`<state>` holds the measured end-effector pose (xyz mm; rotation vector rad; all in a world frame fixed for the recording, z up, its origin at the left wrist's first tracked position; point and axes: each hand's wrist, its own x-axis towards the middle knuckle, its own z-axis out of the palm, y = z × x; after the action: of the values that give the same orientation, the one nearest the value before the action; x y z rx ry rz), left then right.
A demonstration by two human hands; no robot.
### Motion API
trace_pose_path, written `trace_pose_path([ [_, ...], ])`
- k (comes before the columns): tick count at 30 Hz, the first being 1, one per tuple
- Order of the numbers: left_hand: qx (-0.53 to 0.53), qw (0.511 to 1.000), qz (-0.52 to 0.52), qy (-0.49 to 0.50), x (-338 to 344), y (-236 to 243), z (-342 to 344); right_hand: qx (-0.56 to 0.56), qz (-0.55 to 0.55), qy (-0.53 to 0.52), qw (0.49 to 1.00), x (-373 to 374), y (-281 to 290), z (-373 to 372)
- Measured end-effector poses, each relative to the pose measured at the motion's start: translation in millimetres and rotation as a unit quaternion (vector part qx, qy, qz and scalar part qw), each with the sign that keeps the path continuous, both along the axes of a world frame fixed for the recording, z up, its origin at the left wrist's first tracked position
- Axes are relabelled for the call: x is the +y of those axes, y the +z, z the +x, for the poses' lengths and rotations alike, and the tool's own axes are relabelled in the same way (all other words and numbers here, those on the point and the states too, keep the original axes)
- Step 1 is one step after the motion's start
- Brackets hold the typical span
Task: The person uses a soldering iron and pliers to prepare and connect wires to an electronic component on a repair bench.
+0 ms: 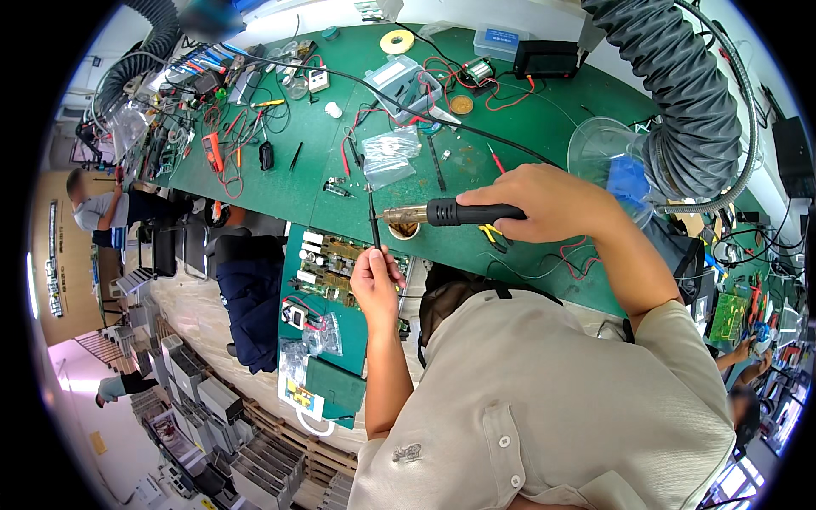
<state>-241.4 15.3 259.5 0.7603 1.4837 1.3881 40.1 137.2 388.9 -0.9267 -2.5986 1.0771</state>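
My right hand (548,202) is wrapped round the black handle of a hot air gun (450,212), whose metal nozzle points left. Just past the nozzle tip stands a thin black probe-like lead (373,223), pinched upright from below in the fingers of my left hand (378,276). Whether the nozzle touches the lead I cannot tell. A small round cup (405,230) with brown contents sits under the nozzle. Beyond the lead lie clear plastic bags (391,153), and a small component (337,189) is to its left. A populated circuit board (336,265) rests beside my left hand.
A grey fume duct (680,93) with a clear hood (595,140) hangs at the right. A black cable (476,132) crosses the green bench (306,195). Farther back are a plastic box (399,83), a tape roll (397,42) and an orange multimeter (212,151). Other people are in the background.
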Motion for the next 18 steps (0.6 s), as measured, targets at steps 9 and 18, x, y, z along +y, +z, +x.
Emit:
trace_pose_path([
  [9, 0.017, 1.000, 0.001, 0.006, 1.0, -0.7, 0.8, -0.007, 0.010, -0.001, 1.000, -0.5, 0.4, -0.6],
  [18, 0.008, 1.000, 0.010, 0.002, 0.6, -0.4, 0.6, -0.005, 0.010, -0.001, 1.000, 0.0, 0.9, -0.9],
])
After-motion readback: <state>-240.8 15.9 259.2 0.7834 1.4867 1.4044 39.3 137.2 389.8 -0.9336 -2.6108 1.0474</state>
